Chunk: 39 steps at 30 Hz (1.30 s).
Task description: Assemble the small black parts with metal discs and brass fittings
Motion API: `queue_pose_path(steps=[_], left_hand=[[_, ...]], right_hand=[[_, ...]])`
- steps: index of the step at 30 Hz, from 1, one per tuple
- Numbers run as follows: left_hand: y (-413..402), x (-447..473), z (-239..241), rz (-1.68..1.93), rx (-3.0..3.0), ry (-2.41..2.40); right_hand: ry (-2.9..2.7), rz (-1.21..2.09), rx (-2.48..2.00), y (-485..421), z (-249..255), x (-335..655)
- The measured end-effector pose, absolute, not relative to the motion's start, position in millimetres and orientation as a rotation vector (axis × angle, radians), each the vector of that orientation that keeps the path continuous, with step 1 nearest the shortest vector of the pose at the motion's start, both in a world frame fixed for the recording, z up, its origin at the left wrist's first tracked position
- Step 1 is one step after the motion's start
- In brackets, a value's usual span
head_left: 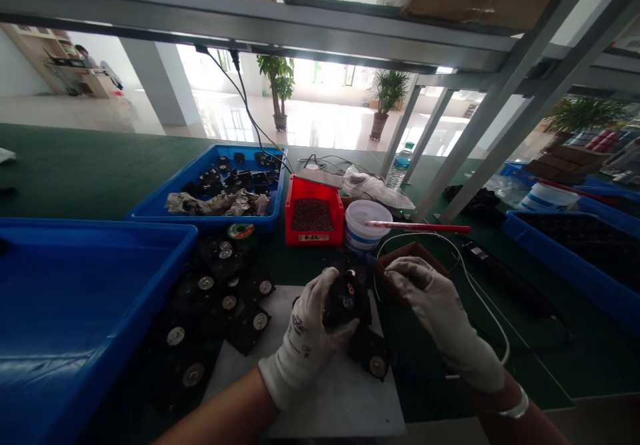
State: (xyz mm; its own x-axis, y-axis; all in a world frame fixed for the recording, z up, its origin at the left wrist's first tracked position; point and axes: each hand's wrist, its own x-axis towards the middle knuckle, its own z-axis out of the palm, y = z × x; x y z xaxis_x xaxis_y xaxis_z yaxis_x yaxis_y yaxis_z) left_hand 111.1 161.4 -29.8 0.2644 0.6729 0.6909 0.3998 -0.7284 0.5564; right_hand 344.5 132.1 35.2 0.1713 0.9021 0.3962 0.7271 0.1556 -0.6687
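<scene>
My left hand, in a white work glove, is wrapped round a black part with small brass-coloured and white pieces on its upper face. It holds the part above a white sheet. My right hand, also gloved, is over a small brown open box. Its thumb and fingertips are pinched together; whatever they hold is too small to make out. Another black part with a round metal disc lies on the sheet, below the held one. Several similar black parts are heaped left of the sheet.
A large blue tray stands at left, with a second blue tray of black parts behind. A red bin of small dark pieces, a white tub with a red stick across it, and a black corded tool stand farther right.
</scene>
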Motion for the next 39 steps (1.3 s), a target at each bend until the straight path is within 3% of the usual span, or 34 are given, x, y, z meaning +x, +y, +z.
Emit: queue_pose_path(steps=[14, 27, 33, 39], left_hand=[[159.0, 112.4, -30.4, 1.499, 2.337, 0.960], [156.3, 110.6, -24.5, 1.527, 2.327, 0.939], [156.9, 110.9, -26.5, 1.531, 2.276, 0.924], [156.6, 105.9, -20.2, 1.457, 2.153, 0.891]], right_hand=[[-1.905, -0.415, -1.437, 136.0, 15.7, 291.6], [-2.023, -0.577, -1.382, 132.9, 28.1, 288.3], [-2.038, -0.436, -1.329, 129.5, 37.8, 286.7], [-1.428, 0.479, -1.479, 127.6, 27.1, 290.4]])
